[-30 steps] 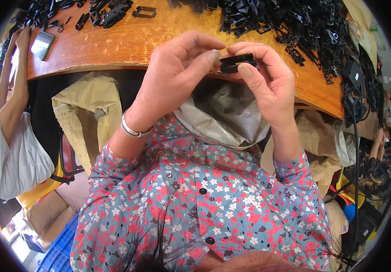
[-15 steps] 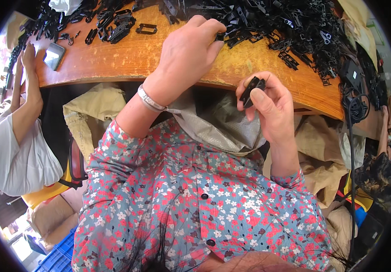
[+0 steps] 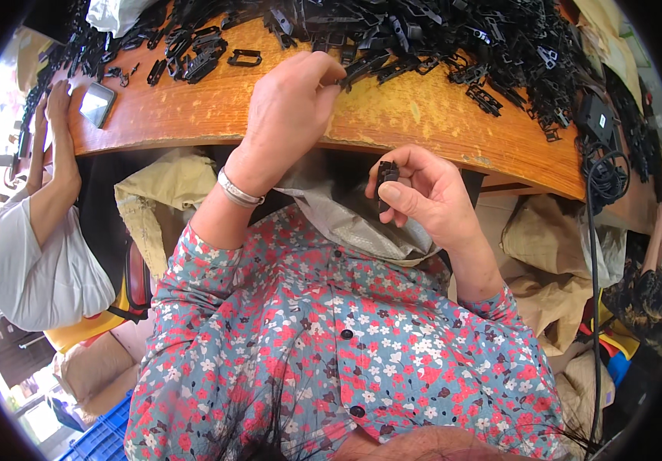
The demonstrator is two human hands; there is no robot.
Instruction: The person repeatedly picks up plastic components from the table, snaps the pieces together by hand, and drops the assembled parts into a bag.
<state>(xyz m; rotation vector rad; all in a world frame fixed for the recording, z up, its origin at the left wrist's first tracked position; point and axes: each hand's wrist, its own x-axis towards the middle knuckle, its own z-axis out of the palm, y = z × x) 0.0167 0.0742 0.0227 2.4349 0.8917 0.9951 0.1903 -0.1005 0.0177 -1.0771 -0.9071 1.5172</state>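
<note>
My left hand (image 3: 291,109) is over the table, its fingers curled in toward the thumb beside the near edge of the black pile. A dark bit shows at its fingertips; whether it is held or lies behind them is unclear. Closer to my body, just off the table's front edge, my right hand (image 3: 427,196) pinches a small black plastic part (image 3: 386,184) between thumb and fingers. The part stands roughly upright, its lower end partly covered by the fingers. Many similar black plastic parts (image 3: 408,34) lie heaped across the far side of the wooden table (image 3: 192,107).
A single black frame-shaped part (image 3: 245,58) lies apart from the heap. A phone (image 3: 97,104) rests at the left, near another person's arm (image 3: 58,154). A grey woven sack (image 3: 346,223) hangs at my lap. A black cable (image 3: 593,253) drops down at the right.
My left hand has drawn back left and slightly nearer. My right hand has shifted left and lower with the black plastic part, which has turned more upright.
</note>
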